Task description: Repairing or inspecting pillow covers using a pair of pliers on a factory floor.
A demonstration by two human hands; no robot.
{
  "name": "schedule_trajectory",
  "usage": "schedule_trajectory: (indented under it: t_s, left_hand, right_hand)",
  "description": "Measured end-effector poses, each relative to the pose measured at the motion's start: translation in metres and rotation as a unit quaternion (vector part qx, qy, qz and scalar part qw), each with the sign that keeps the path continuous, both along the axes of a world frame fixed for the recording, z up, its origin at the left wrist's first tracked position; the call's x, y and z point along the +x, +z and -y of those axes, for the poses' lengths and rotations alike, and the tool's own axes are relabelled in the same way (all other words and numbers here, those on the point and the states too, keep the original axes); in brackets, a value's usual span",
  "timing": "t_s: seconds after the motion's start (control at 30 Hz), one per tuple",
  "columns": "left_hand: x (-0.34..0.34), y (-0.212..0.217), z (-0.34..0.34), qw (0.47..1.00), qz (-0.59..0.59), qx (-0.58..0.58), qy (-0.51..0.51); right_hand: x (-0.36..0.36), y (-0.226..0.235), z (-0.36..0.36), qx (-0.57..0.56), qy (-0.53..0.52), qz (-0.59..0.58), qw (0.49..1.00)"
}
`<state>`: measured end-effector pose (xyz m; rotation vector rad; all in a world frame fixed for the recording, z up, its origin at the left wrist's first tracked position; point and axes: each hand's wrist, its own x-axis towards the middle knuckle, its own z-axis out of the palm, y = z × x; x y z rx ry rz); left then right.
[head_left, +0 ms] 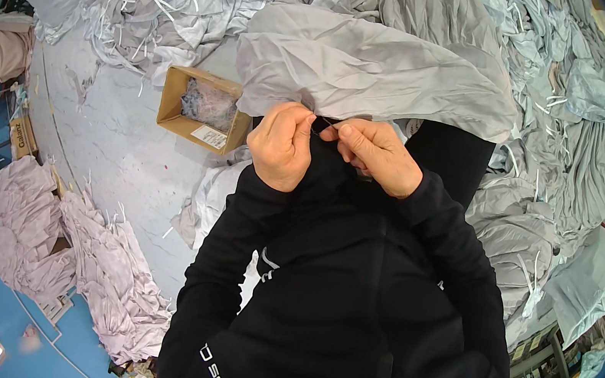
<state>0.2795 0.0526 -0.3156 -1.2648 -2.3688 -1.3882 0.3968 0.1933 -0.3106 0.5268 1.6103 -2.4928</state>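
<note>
Far left, toward 9 o'clock, pale pinkish cloth (pixel 31 224) sits bunched in a crumpled heap, and moving in to 10 o'clock there's an open cardboard box (pixel 172 103) with wispy grey and pink fluff (pixel 210 104) inside. Now the action, just above centre: at 11 o'clock the left hand (pixel 280 145) is curled in, thumb and fingertips closed together in a tight pinch at one end of a thin strand (pixel 329 124) — right at the near edge of the grey fabric (pixel 381 72), and whether those fingertips catch the cloth too, I cannot tell. That fabric lies wrinkled across the 12-to-1 o'clock stretch, over the black trousers (pixel 445 163). The strand spans the short gap between the hands, dark and fine. Over to 2 o'clock, the right hand (pixel 382 158) has its thumb pressed to the forefinger on the strand's other end — the remaining fingers bent loosely beneath. Beyond it, between 2 and 3 o'clock, more grey cloth (pixel 590 179) is piled in folds, white ties (pixel 554 101) poking out.
</note>
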Motion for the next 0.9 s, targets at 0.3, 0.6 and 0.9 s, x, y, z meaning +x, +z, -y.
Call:
schedule_trajectory:
  t_s: [0.3,0.6,0.9]
  left_hand:
    - [0.0087,0.0023,0.007,1.0,0.018,0.02,0.005]
    - [0.0083,0.0024,0.0089,1.0,0.023,0.018,-0.011]
    - [0.008,0.0026,0.0084,0.999,0.019,0.017,-0.027]
  right_hand:
    - [-0.0021,0.0024,0.0034,-0.08,0.02,0.083,0.993]
    - [-0.0078,-0.0018,0.0055,-0.102,0.001,0.092,0.991]
    - [-0.0081,-0.004,0.006,-0.113,-0.009,0.084,0.99]
